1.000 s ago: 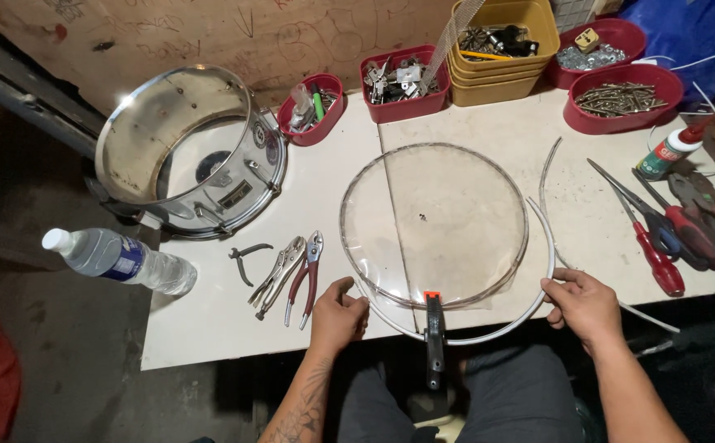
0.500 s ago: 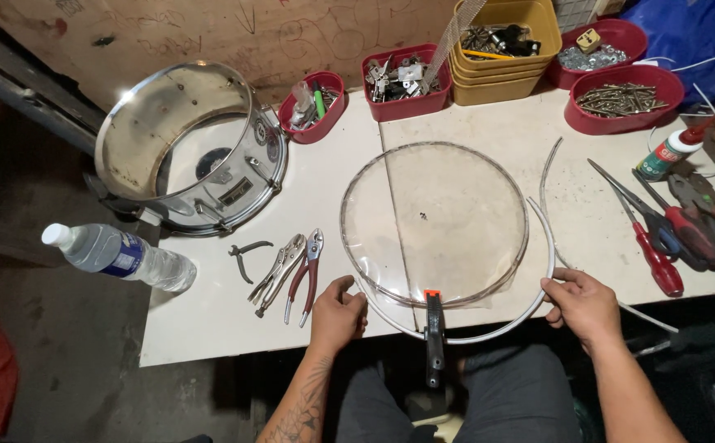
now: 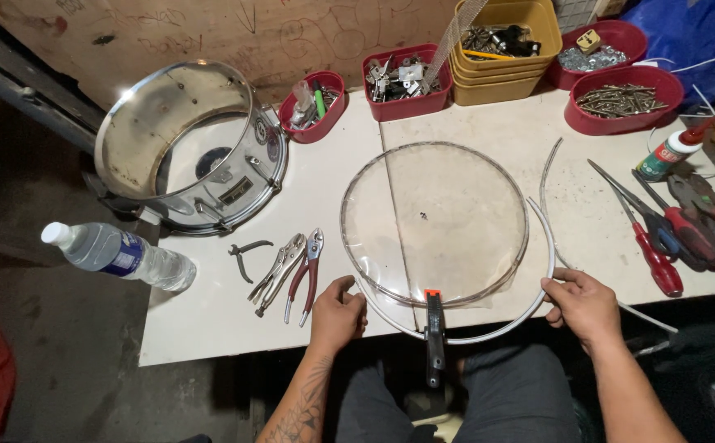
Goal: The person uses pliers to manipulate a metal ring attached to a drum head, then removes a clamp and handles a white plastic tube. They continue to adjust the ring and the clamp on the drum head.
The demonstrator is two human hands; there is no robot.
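Note:
A clear round drum head (image 3: 435, 221) lies flat on the white table (image 3: 325, 180). A thin white hoop strip (image 3: 530, 308) curves around its near edge. My left hand (image 3: 337, 312) grips the strip's left end at the drum head's near-left rim. My right hand (image 3: 585, 305) holds the strip at the near right. A black clamp with an orange tip (image 3: 434, 332) pinches the drum head's near edge at the table front, between my hands.
A chrome drum shell (image 3: 189, 148) stands at the far left, a water bottle (image 3: 120, 256) lies at the left edge. Pliers (image 3: 292, 267) lie left of the drum head; screwdrivers and cutters (image 3: 669, 234) at right. Red and yellow parts bins (image 3: 505, 57) line the back.
Both hands stay on the strip with only slight shifts; the view has moved a little. Nothing else has moved.

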